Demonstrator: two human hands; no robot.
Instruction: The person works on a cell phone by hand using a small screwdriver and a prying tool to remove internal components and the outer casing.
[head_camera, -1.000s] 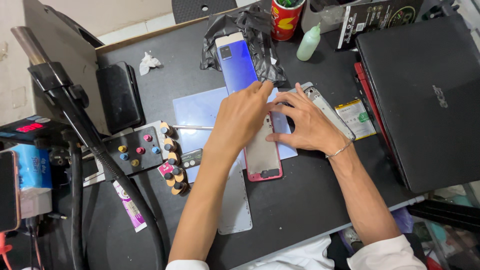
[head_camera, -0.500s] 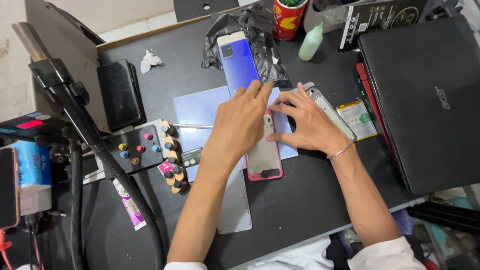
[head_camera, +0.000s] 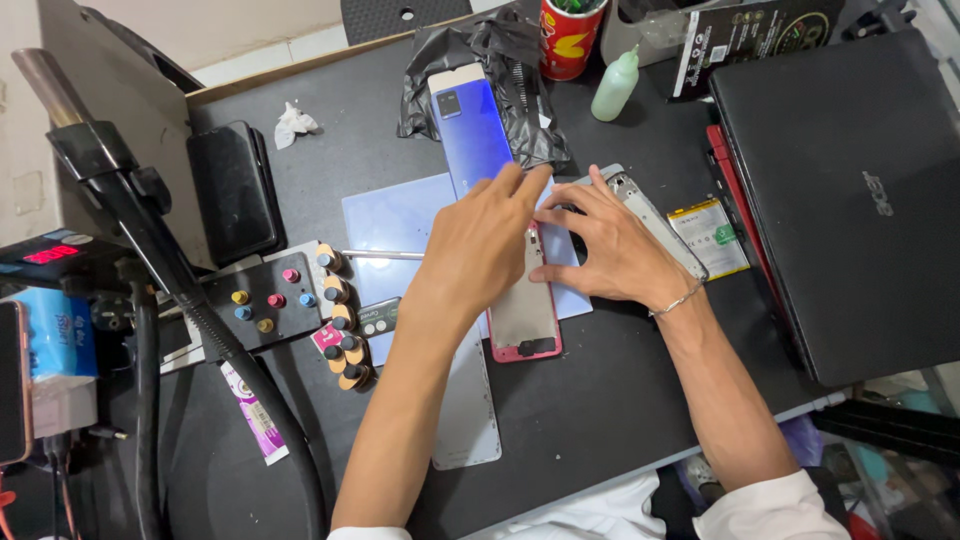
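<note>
Table: a wide, matte black table filled nearly the whole view, crowded with repair things.
Laptop: a closed black laptop with a smooth lid lay at the right edge.
Mat: a pale blue, flat rectangular mat lay in the middle of the table.
Blue cover: a glossy blue phone back cover lay partly on a wrinkled black plastic bag.
Phone: an opened phone with pink frame lay on the mat, its grey inner side up, under both hands.
Left hand: the left hand lay flat on the upper part of the phone, fingers together and stretched out.
Right hand: the right hand, fingers spread, pressed just beside the phone; a thin bracelet was on the wrist.
Battery: a small flat battery lay between the right hand and the laptop.
Bottle: a small green plastic bottle stood near a red can.
</note>
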